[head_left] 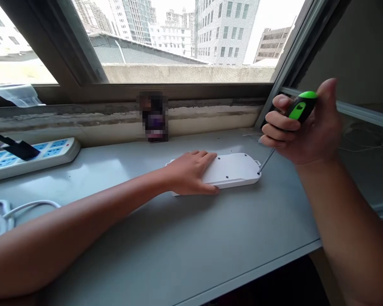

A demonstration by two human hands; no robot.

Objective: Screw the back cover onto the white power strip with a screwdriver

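- Your left hand [191, 172] lies spread across the white case [239, 168], fingers over its top and thumb along the near side, holding it against the desk [191, 246].
- Your right hand [319, 136] has its fingers curled around the green-and-black screwdriver [297, 111], thumb raised beside the handle.
- The case lies flat on the desk below the window [178, 42]; the tilted screwdriver's tip meets the corner hole [258, 173] at its right end.
- Judging by that contact, you are working a corner screw; whether in or out cannot be told.
- Your next move seems to call for a straighter shaft, steady downward pressure and a firm left hand; at this lean the tip could slip.
- To your left, a power strip [55, 148] carries a black plug [22, 149], with a white cable [35, 205] looped nearer you.
- Against the wall [210, 119] stands a blurred dark object [156, 119]; pale buildings [228, 34] show outside.
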